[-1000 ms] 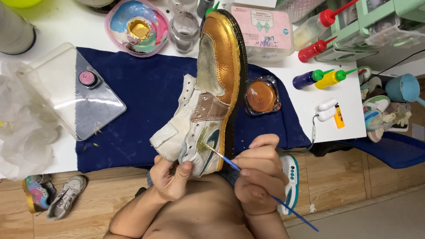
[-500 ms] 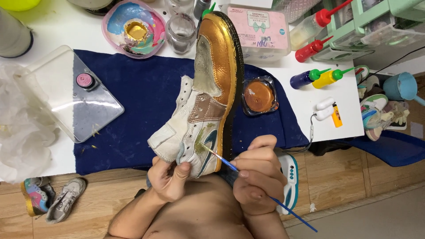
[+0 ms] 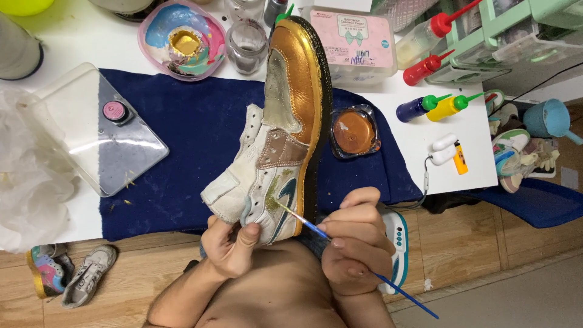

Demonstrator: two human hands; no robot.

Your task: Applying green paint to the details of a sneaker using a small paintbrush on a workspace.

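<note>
sneaker (image 3: 285, 130) long axis runs up-frame; left hand (image 3: 229, 243) grips its heel, right hand (image 3: 355, 240) pinches paintbrush (image 3: 358, 262), tip apparently touching the side panel.

Shoe: a sneaker (image 3: 285, 127) held on its side above the blue cloth, toe at 12 o'clock, heel at 6 o'clock, sole edge facing 3 o'clock.
Shoe colours: toe half coated in shiny gold and copper paint; heel half white leather with a tan panel and a dark teal curved stripe; dark sole with a gold rim.
Brush: a thin paintbrush (image 3: 358, 261) with a blue handle, slanting from 5 o'clock up to 11 o'clock.
Brush tip: touching the white side panel beside the teal stripe, where gold strokes show.
</note>
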